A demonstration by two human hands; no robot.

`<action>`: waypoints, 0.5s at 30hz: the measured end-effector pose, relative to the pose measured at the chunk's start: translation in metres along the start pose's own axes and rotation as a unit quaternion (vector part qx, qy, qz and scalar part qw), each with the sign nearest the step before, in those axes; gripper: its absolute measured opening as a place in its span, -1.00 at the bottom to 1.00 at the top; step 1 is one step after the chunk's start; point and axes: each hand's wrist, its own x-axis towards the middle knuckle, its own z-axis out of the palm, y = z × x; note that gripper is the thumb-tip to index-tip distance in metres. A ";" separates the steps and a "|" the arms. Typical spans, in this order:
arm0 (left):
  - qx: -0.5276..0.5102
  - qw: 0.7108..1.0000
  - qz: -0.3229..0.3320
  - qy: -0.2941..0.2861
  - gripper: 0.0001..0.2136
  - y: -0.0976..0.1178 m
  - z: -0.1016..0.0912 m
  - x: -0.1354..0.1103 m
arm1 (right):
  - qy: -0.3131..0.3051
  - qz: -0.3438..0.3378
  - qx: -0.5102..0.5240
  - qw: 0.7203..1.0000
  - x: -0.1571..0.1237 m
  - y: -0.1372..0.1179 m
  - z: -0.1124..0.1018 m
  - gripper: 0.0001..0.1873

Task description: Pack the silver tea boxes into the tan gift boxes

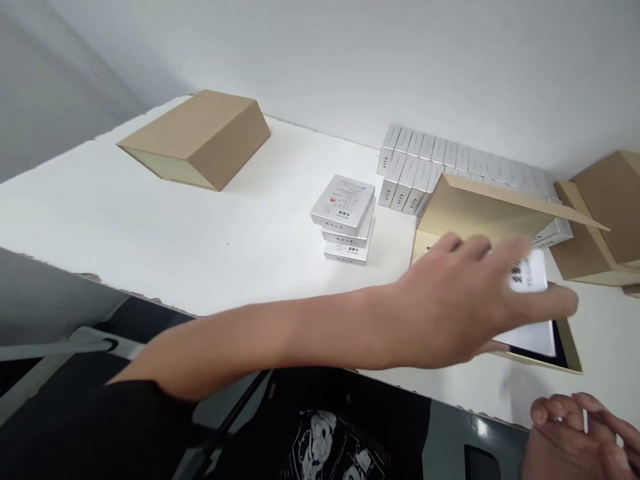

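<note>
My left hand [460, 300] stretches across from the left, over an open tan gift box [575, 347]. Its thumb and fingers are closed around a small white-silver carton [535, 272] with dark print, mostly hidden by the hand. Under the hand, another pale carton [537, 339] lies inside the box against a black lining. At the lower right edge my right hand [575, 433] is palm up, fingers loosely curled and apart, with nothing seen in it. The box's raised lid [490, 203] stands behind my left hand.
A short stack of silver cartons [345, 203] stands left of the open box. Rows of upright silver cartons [407, 177] line the wall. A closed tan box [200, 137] sits far left, and more tan boxes [605, 207] are at the right. The white table [165, 240] has chipped edges.
</note>
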 end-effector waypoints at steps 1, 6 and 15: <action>0.056 0.997 0.018 -0.047 -0.53 0.001 0.006 0.014 | 0.016 0.006 0.012 1.000 -0.001 -0.001 0.001 -0.70; 0.013 0.938 -0.078 -0.337 -0.24 -0.007 0.029 0.058 | 0.027 -0.045 0.025 0.998 -0.008 -0.015 0.009 -0.69; -0.005 0.986 -0.055 -0.160 -0.33 -0.014 0.042 0.022 | 0.031 -0.125 -0.006 0.992 -0.011 -0.018 0.022 -0.78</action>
